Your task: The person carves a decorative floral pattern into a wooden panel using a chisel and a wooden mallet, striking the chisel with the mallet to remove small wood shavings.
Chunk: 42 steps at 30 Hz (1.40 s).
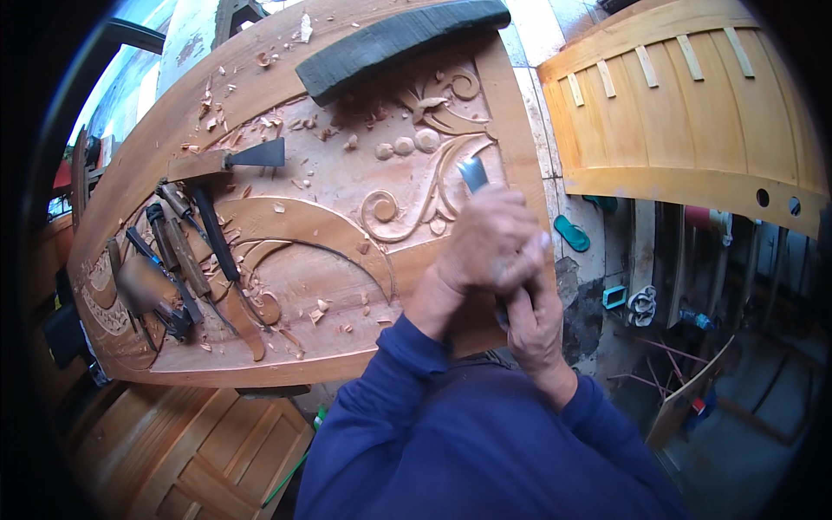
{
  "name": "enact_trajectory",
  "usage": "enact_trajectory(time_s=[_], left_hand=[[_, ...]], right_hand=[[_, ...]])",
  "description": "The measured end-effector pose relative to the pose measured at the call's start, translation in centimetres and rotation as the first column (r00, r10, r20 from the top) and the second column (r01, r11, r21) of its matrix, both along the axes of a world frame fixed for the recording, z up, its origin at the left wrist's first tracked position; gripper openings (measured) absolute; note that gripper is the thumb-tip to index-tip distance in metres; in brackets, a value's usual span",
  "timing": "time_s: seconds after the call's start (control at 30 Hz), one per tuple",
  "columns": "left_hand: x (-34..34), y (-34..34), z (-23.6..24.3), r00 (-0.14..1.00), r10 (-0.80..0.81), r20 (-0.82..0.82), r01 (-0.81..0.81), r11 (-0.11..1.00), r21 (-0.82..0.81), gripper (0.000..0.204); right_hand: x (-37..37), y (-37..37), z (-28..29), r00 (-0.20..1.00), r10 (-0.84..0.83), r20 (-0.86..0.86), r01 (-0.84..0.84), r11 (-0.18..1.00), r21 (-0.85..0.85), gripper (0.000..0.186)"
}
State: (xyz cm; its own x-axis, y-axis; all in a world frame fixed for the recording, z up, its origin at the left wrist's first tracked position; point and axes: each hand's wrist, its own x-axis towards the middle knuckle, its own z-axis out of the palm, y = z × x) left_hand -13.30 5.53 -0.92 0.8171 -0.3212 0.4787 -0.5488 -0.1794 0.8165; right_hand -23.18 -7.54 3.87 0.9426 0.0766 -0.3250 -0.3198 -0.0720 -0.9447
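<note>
Head view: both hands (498,269) clamp one chisel (473,173) near the carved panel's (347,208) right edge.

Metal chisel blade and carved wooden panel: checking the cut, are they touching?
Touching: the head view shows the metal chisel blade, gripped by both hands, meeting the carved wooden panel.

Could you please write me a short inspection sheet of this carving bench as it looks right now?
Surface: carved wooden panel with scrollwork, strewn with wood chips.
Job's things: chisel, blade on the relief.
Clutter: spare chisels in a row at left; wide chisel; dark curved block.
Hands: left hand and right hand both closed on the chisel.
Cables: nothing seen.
Surroundings: slatted curved panel at right; green sandal on the floor.
</note>
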Motion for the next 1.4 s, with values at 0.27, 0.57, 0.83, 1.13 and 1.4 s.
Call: enact_trajectory(time_s=[0.27,0.57,0.83,1.13,1.4], left_hand=[[-2.1,0.7,0.4,0.993,-0.039,-0.110,0.038,0.999,-0.011,0.035],[-0.8,1.4,-0.2,0.986,-0.103,-0.132,0.089,0.990,-0.108,0.036],[-0.2,0.8,0.1,0.999,-0.037,-0.011,0.036,0.991,-0.131,0.036],[-0.8,1.5,-1.0,0.990,-0.059,-0.128,0.034,0.981,-0.190,0.039],[-0.3,0.3,0.9,0.989,-0.110,0.100,0.112,0.994,-0.014,0.034]], right_hand=[[-1.3,-0.6,3.1,0.983,0.089,-0.163,-0.100,0.993,-0.061,0.038],[-0.7,1.2,3.2,0.983,0.012,-0.185,-0.027,0.997,-0.077,0.045],[-1.6,1.3,0.7,0.996,-0.061,-0.068,0.059,0.998,-0.037,0.038],[-0.8,2.5,3.2,0.988,-0.044,-0.147,0.041,0.999,-0.024,0.037],[-3.2,-1.3,-1.8,0.995,-0.031,0.093,0.038,0.997,-0.072,0.032]])
